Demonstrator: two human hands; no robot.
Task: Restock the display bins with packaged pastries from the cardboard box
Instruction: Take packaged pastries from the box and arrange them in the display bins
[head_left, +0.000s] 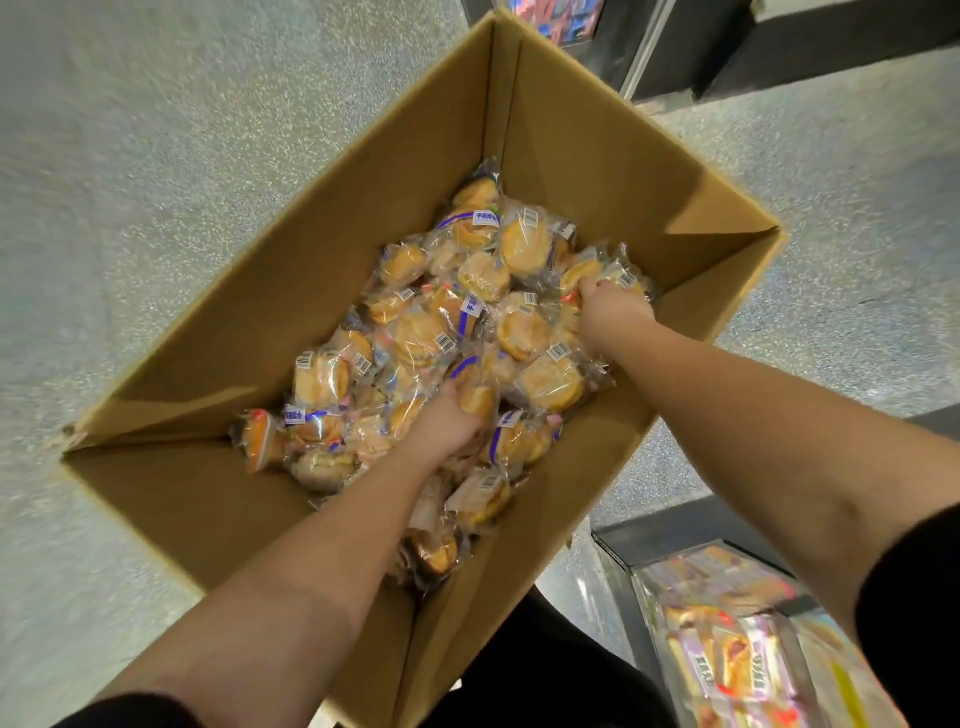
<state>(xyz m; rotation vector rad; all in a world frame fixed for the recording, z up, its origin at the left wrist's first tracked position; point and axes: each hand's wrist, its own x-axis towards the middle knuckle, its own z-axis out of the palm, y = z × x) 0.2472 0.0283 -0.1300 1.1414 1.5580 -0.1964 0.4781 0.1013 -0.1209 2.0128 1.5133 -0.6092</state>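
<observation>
Deep in the cardboard box (218, 499), the left hand (447, 423) curls its fingers round one of the packaged pastries (415, 332) at the heap's middle, and the right hand (610, 306) pinches another by the box's far right wall; they look light, soft and slippery, so best held gently by the body.

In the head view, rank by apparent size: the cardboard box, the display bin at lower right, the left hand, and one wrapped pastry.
1. cardboard box, by far the largest.
2. display bin, cut off by the frame edge, so only partly seen.
3. and 4. left hand and a wrapped pastry: they look alike, so unranked.
</observation>
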